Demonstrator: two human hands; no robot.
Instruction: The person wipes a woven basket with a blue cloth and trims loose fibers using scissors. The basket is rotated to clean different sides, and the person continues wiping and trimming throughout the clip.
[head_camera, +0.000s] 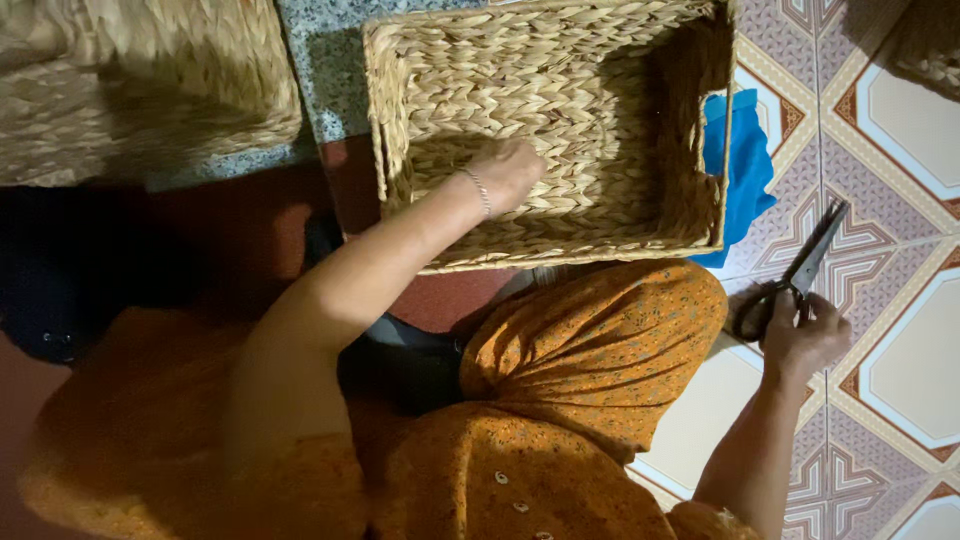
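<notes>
The person sits on the floor in orange patterned clothing, and the step in hand looks like finishing work on a rectangular woven straw basket (560, 60). The left hand (510, 172), a thin bracelet on its wrist, reaches inside the basket and presses on the woven bottom near the front wall; its fingers curl down against the weave, and whether they pinch a strand cannot be told. The right hand (805, 335) rests on the patterned tiled floor (900, 150) well apart from the basket, its fingers closed around the handles of a pair of black scissors (795, 278), whose blades lie nearly closed and point away from the body.

Judging by this, the next move calls for lifting the scissors over the basket's rim to the spot the left hand marks, keeping the blades clear of the sound weave.

The basket holds nothing but the hand. A blue cloth (745, 165) lies just beside and partly under its right wall. A second woven straw piece (140, 90) sits to the left.
</notes>
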